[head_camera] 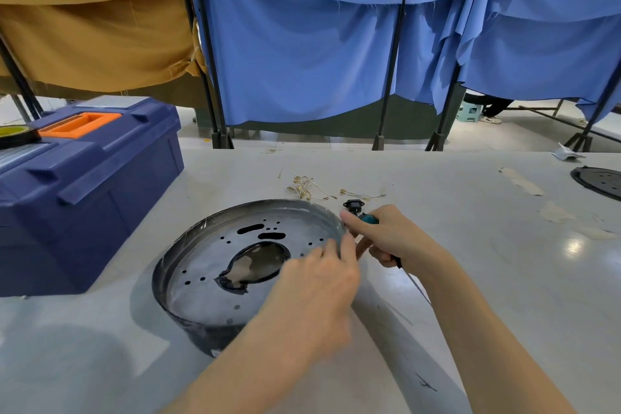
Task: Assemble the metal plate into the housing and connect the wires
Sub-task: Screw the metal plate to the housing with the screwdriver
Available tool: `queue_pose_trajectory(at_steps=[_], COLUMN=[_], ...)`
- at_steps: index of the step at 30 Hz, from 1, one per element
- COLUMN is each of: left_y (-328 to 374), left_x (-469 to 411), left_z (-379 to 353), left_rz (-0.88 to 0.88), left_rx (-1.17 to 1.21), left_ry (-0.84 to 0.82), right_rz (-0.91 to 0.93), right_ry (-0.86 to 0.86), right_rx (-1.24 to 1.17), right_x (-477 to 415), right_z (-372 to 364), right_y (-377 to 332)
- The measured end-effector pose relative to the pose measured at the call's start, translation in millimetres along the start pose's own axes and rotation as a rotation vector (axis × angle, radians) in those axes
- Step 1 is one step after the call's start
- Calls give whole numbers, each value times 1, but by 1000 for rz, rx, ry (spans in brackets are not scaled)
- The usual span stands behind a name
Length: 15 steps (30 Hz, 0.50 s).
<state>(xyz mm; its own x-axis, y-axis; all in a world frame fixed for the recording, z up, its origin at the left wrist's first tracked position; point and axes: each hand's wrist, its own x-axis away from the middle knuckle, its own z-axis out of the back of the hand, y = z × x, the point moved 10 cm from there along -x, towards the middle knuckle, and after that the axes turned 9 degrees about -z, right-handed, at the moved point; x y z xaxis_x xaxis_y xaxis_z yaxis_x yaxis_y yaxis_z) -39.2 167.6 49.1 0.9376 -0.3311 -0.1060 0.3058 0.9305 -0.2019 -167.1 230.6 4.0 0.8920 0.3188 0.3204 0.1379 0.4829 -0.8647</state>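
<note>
The round dark metal housing (201, 255) with a perforated floor sits mid-table. The left hand (316, 289) lies over its right rim, too blurred to tell whether it holds anything. Just right, the right hand (393, 239) grips a teal-handled screwdriver (369, 219) (forefinger stretched to the rim). Beyond lie thin brass-tipped wires (304, 186). A navy plastic toolbox (100, 185) stands far left.

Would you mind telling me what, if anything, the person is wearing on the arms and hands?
Nothing worn shows. The left hand and right hand are bare, with no gloves or rings in view. The left forearm and right forearm are bare down to the picture's lower edge: no sleeves, watch or bracelet. The left hand is slightly blurred.
</note>
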Motion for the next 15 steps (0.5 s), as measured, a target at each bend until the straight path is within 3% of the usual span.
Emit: queue_pose_trajectory(at_steps=[3, 6, 10, 15], left_y=[-34, -63, -90, -117], left_x=[-6, -10, -14, -17], left_z=[34, 55, 79, 96], left_rz=[77, 87, 68, 63], left_rx=[153, 393, 584, 893], left_ry=[111, 107, 99, 65], right_rz=[-2, 5, 157, 330], right_ry=[-13, -85, -152, 32], right_rx=[-2, -50, -171, -169], right_x=[-1, -1, 4, 12], right_z=[2, -6, -17, -12], right_y=[2, 2, -18, -36])
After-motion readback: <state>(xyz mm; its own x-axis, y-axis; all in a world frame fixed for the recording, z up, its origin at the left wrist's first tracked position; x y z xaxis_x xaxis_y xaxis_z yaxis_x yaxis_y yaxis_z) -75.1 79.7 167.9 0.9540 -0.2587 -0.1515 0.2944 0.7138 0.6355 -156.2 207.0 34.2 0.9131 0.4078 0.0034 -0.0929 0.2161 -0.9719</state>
